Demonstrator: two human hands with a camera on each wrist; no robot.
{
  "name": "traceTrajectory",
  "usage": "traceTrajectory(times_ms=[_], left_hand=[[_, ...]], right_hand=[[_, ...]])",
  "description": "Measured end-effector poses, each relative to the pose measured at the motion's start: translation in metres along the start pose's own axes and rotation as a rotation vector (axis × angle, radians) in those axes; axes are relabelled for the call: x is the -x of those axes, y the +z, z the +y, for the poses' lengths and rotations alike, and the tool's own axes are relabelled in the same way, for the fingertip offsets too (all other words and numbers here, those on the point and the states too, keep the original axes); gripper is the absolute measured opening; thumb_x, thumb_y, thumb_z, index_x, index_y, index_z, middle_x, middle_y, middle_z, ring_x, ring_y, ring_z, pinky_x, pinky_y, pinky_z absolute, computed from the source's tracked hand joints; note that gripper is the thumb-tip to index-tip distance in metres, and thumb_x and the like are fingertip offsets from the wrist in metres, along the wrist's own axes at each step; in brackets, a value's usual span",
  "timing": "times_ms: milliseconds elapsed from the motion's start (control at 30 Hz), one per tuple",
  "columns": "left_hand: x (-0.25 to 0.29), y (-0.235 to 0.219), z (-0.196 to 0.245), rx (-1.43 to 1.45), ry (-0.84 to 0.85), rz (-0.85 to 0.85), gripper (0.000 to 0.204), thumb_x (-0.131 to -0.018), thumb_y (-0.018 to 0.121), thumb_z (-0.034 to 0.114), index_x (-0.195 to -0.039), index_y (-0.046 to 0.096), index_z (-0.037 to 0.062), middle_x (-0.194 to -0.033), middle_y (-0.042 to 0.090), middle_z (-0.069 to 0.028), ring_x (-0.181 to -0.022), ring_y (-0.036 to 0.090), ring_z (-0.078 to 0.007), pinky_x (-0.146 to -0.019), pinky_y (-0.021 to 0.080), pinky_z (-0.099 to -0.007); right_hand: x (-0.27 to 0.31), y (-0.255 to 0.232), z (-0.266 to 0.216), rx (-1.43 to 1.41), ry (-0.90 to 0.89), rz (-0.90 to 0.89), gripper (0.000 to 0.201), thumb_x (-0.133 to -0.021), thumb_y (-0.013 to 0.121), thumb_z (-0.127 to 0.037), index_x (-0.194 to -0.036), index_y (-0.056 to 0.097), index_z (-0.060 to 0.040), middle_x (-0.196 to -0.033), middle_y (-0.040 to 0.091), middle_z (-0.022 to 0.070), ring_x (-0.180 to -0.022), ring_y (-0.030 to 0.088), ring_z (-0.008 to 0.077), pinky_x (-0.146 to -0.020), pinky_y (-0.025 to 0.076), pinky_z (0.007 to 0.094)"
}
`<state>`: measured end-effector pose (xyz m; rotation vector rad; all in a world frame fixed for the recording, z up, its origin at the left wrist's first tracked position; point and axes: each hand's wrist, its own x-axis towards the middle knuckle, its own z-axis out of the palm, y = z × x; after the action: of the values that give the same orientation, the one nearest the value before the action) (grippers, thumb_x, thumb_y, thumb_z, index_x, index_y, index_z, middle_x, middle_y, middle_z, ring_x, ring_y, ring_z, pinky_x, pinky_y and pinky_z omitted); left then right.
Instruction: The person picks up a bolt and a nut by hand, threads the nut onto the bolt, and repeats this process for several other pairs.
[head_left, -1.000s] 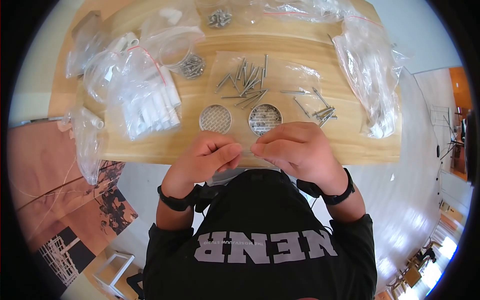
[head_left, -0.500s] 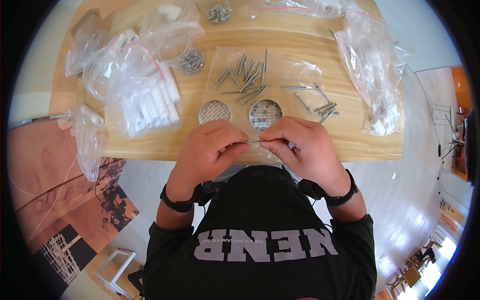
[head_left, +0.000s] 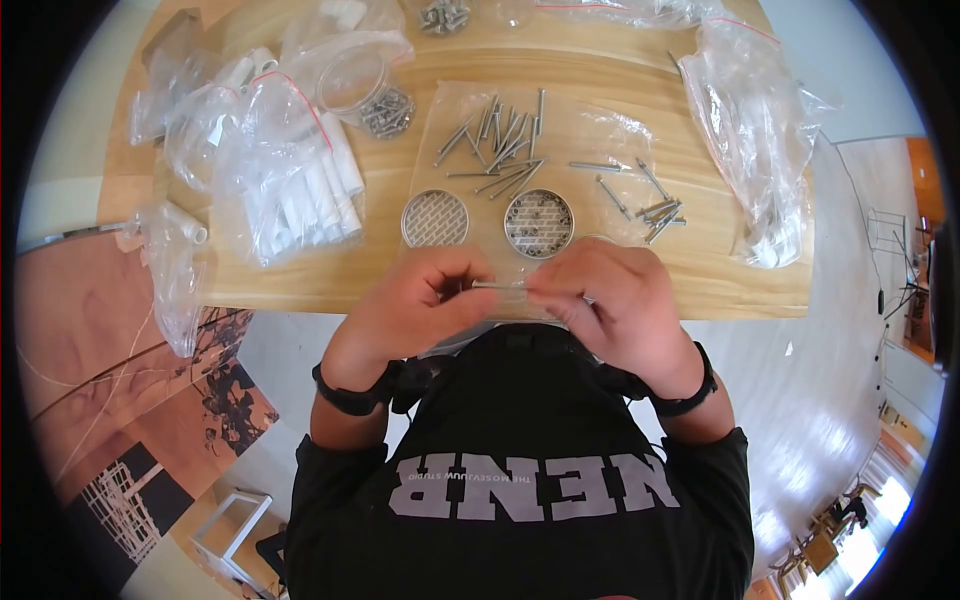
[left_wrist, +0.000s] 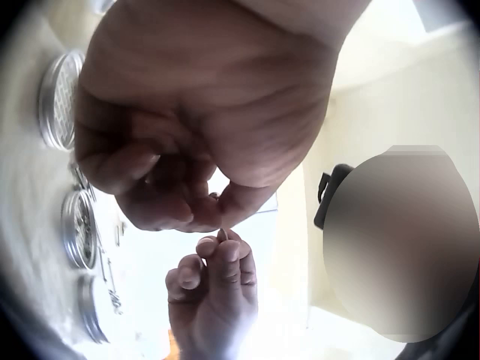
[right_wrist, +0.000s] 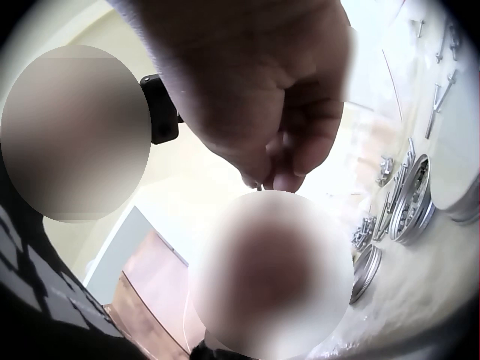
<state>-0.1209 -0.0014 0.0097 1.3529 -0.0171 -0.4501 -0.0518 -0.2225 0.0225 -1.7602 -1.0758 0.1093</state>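
In the head view a thin metal screw (head_left: 499,286) lies level between the two hands, close to the table's front edge. My left hand (head_left: 425,300) pinches its left end between thumb and fingers, and my right hand (head_left: 610,300) pinches the right end. Just beyond the hands are two round tins: the left tin (head_left: 435,218) shows a patterned bottom, and the right tin (head_left: 539,223) holds small metal pieces. In the left wrist view the fingertips of the left hand (left_wrist: 202,120) and right hand (left_wrist: 217,300) come close together. A blur hides part of the right wrist view.
Loose screws (head_left: 510,145) lie on a flat plastic bag behind the tins, with more screws (head_left: 658,215) to the right. A bag of white tubes (head_left: 300,200) and a clear cup (head_left: 352,85) stand left. Another plastic bag (head_left: 745,150) lies at the right.
The screw between the fingers shows more of its length than before. The hands have shifted slightly, and the table's contents sit a little differently in the head view.
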Motion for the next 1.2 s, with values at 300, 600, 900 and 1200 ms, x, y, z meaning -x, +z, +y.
traceTrajectory(times_ms=[300,600,900,1200], left_hand=[[-0.010,0.003,-0.008,-0.686,0.472,0.206,0.011,-0.081,0.072,0.007,-0.088,0.064,0.0049,-0.072,0.058,-0.0079,-0.061,0.056,-0.0227,-0.053,0.042,-0.0325],[0.004,0.007,0.006,-0.674,0.254,0.130,0.022,-0.090,0.066,0.020,-0.077,0.059,0.0032,-0.065,0.056,-0.0066,-0.055,0.053,-0.0217,-0.052,0.041,-0.0332],[0.001,-0.012,-0.009,0.590,-0.302,-0.230,0.042,-0.101,0.053,0.030,-0.068,0.051,0.0060,-0.058,0.043,0.0019,-0.049,0.037,-0.0077,-0.045,0.029,-0.0241],[0.007,0.008,0.001,-0.187,0.131,0.117,0.013,-0.088,0.070,0.014,-0.088,0.061,0.0048,-0.073,0.057,-0.0017,-0.060,0.051,-0.0118,-0.052,0.038,-0.0242]], right_hand=[[0.005,0.002,0.000,-0.060,0.340,0.041,0.012,-0.083,0.073,-0.010,-0.089,0.063,-0.0070,-0.078,0.061,0.0081,-0.070,0.062,0.0289,-0.059,0.048,0.0363],[0.009,0.004,0.003,-0.054,0.331,-0.006,0.013,-0.081,0.074,-0.011,-0.088,0.063,-0.0089,-0.077,0.061,0.0071,-0.071,0.062,0.0297,-0.059,0.048,0.0375],[0.003,0.003,0.000,0.043,-0.035,0.086,0.012,-0.078,0.075,-0.010,-0.085,0.065,-0.0094,-0.079,0.065,0.0029,-0.064,0.063,0.0228,-0.054,0.047,0.0321],[0.005,0.000,-0.006,-0.036,0.161,0.069,0.014,-0.079,0.075,-0.011,-0.086,0.063,-0.0079,-0.076,0.063,0.0052,-0.066,0.062,0.0257,-0.055,0.047,0.0342]])
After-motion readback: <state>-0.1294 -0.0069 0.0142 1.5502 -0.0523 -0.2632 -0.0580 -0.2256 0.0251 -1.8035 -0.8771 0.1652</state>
